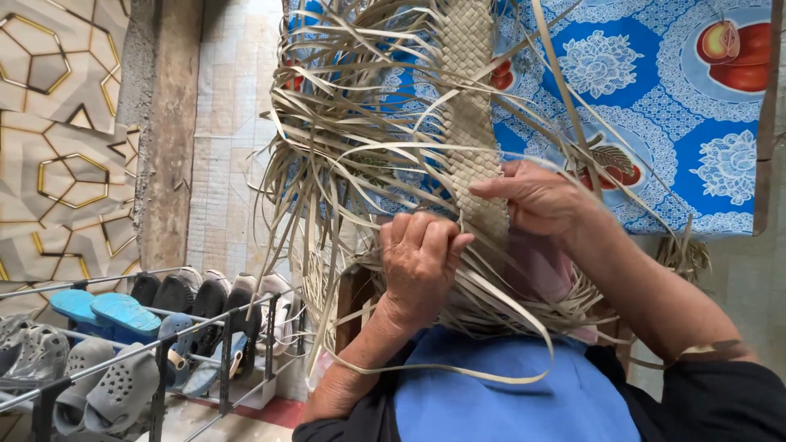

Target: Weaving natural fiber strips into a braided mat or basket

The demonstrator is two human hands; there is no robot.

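A narrow woven band of pale dried leaf strips (pixel 471 123) stands upright before me, with many loose strips (pixel 336 155) fanning out to the left and below. My left hand (pixel 419 260) is closed around a bunch of loose strips beside the band's lower end. My right hand (pixel 536 199) pinches the band's right edge with thumb and fingers. One long strip (pixel 491 378) loops across my blue lap cloth (pixel 508 393).
A metal shoe rack (pixel 155 344) with several sandals and clogs stands at lower left. A blue patterned cloth with fruit prints (pixel 655 90) hangs behind the weaving. A patterned wall panel (pixel 57 123) and a tiled wall (pixel 233 139) are at left.
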